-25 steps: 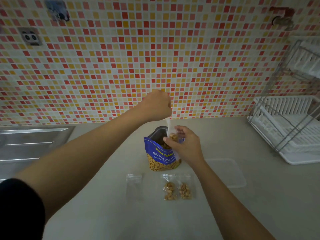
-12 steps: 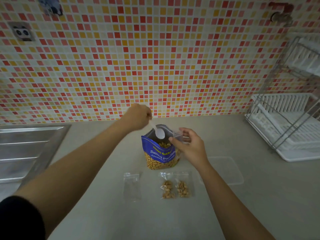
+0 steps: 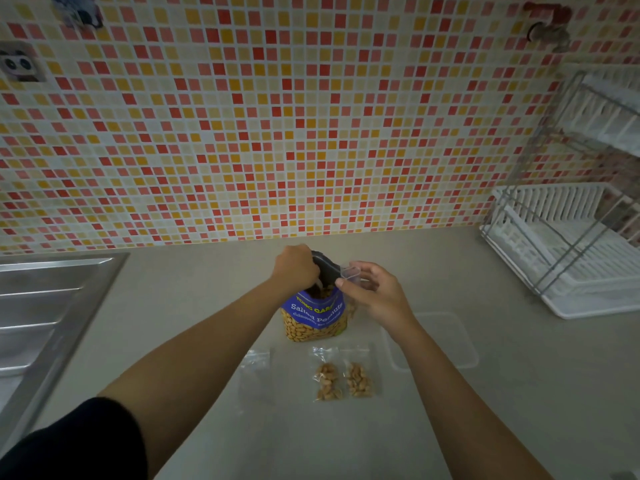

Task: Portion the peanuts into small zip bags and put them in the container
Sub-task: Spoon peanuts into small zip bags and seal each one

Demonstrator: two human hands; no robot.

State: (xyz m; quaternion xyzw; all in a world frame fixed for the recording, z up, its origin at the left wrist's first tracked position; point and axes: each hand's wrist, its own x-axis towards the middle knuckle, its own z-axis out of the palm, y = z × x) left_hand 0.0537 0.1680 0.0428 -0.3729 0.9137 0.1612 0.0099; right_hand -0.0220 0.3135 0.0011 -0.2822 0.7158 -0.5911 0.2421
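A blue bag of salted peanuts point(image 3: 317, 318) stands open on the counter. My left hand point(image 3: 296, 268) grips a spoon whose bowl is down inside the bag's mouth, mostly hidden. To the right of the bag, my right hand point(image 3: 374, 292) pinches a small clear zip bag point(image 3: 351, 273) by its top. Two filled zip bags point(image 3: 343, 377) lie side by side in front of the peanut bag. An empty zip bag point(image 3: 254, 368) lies to their left. A clear shallow container point(image 3: 446, 341) sits on the counter to the right, under my right forearm.
A steel sink drainboard point(image 3: 45, 306) takes up the left side. At the right stands a white dish rack point(image 3: 571, 251) with a wire frame. The mosaic tile wall rises behind the counter point(image 3: 519, 393).
My left hand came down from above the small zip bag and moved the spoon into the peanut bag. My right hand stayed beside the bag, holding the small zip bag.
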